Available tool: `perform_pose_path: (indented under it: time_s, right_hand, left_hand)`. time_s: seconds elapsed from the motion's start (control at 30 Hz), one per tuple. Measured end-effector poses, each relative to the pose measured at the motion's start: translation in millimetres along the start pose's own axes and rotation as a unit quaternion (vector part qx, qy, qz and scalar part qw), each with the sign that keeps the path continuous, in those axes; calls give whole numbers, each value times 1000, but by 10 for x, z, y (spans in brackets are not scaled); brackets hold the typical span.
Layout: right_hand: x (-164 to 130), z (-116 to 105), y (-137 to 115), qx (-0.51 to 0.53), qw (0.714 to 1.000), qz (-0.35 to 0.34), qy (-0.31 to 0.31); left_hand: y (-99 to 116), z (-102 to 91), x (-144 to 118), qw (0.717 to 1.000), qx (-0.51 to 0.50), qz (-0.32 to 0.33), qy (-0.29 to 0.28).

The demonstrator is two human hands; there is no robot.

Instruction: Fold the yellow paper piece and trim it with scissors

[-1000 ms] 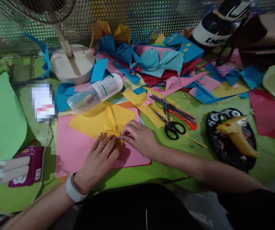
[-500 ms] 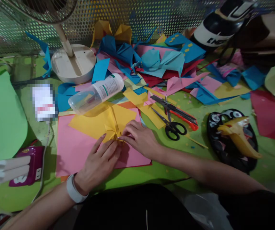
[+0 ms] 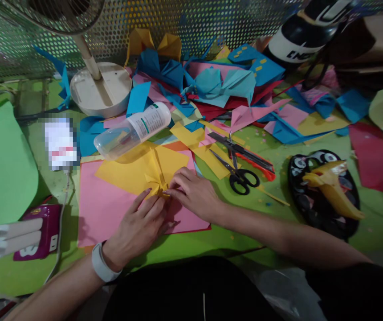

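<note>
A folded yellow paper piece (image 3: 154,179) with a raised crease lies on a pink paper sheet (image 3: 106,200). My left hand (image 3: 140,225), palm down, presses fingertips on the near end of the folds; its fingers are spread and the thumb sticks out over the pink sheet, apart from the yellow paper. From the other side my right hand (image 3: 194,194) pinches the same near end between thumb and bent fingers. The bit of paper under the fingertips is partly hidden. Just beyond lies a flat yellow sheet (image 3: 118,171), partly under a clear bottle (image 3: 134,129) on its side.
Scissors (image 3: 236,174) and a red utility knife (image 3: 245,156) lie right of my hands. Farther right is a black tape-dispenser-like object (image 3: 325,196) with a yellow part. Colored paper folds (image 3: 225,84) pile up behind. A fan base (image 3: 101,89) and phone (image 3: 61,142) stand left.
My left thumb has stretched out to the right, away from the folds. My right hand keeps nearly the same pinch, and the yellow paper has barely moved.
</note>
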State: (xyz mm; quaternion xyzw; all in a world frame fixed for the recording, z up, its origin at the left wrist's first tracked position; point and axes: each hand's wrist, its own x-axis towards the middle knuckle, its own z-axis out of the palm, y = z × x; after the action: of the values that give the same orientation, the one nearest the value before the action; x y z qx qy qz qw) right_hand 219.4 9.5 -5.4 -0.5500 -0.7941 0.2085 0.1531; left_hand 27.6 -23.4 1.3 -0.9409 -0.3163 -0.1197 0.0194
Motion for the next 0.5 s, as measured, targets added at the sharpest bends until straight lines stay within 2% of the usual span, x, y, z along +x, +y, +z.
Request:
perform_pose_path:
  time_s: [0.17,0.5]
  right_hand:
    - [3,-1,2,0,1000,8,-13]
    - [19,-8,8,6,1000,6,-15]
  left_hand:
    - [5,8,19,1000,2,18,-15]
    - [2,-15,18,999,-39,6,-29]
